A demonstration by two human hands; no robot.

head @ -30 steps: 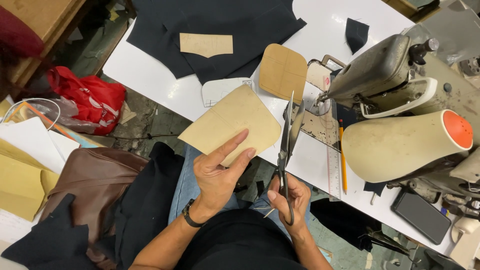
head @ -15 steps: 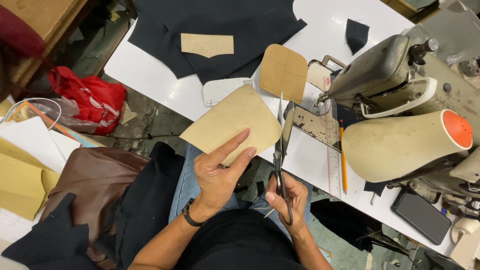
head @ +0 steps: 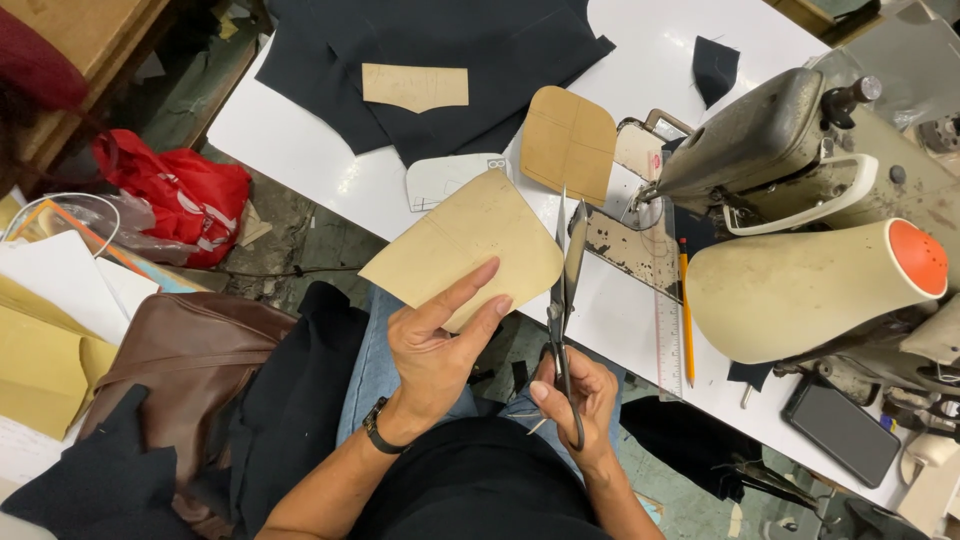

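tan card pattern piece (head: 462, 245) — flat, rounded corners, faint pencil lines.

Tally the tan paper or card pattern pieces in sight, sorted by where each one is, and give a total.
Held in the left hand, beside the scissors in the right hand: 1
Lying on the dark fabric: 1
Rounded piece by the sewing machine: 1
Total: 3
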